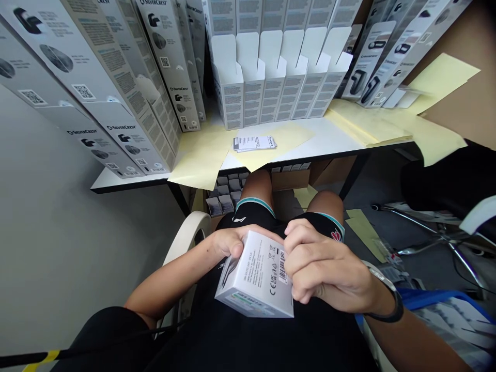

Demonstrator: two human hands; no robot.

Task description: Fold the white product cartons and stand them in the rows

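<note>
I hold a grey-white product box (258,276) over my lap, its printed end with a barcode facing up. My left hand (228,242) grips its upper left edge, fingers curled round it. Closed on the box's right end by the barcode is my right hand (323,263), which wears a black wristband. Both hands touch the box.
A white table (329,139) ahead carries yellow paper sheets (201,155), a small stack of leaflets (254,143), a row of open white cartons (271,77) and leaning product boxes (116,98) left and right. Small boxes (225,194) sit under the table. A chair base (434,232) stands at right.
</note>
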